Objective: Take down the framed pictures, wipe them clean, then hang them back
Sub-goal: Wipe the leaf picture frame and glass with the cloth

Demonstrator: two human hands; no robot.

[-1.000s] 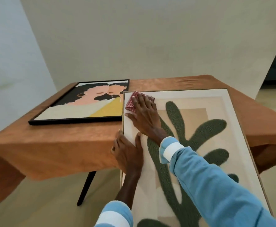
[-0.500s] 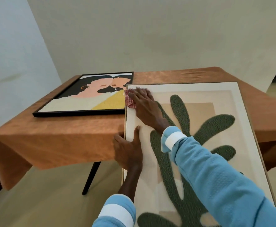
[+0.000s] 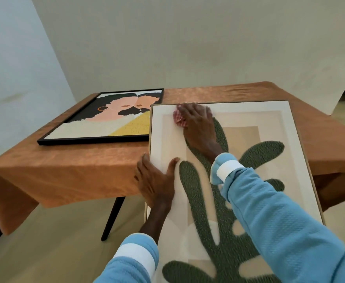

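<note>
A large light-framed picture [image 3: 269, 119] with a green cactus-like shape lies with its far end on the table and its near end toward me. My right hand [image 3: 198, 127] presses a red-and-white checked cloth [image 3: 178, 119] flat near the picture's top edge. My left hand [image 3: 156, 182] grips the picture's left edge, thumb on the front. A second picture in a black frame [image 3: 98, 139], showing two faces, lies flat on the table to the left.
The table wears an orange-brown cloth [image 3: 65, 170] that hangs over its edges; a dark table leg [image 3: 112, 217] shows below. Plain pale walls stand behind and to the left. A dark opening sits at the far right edge.
My right hand has slid the cloth from the picture's top left corner to the right along the top edge. My left hand has kept its hold on the left edge.
</note>
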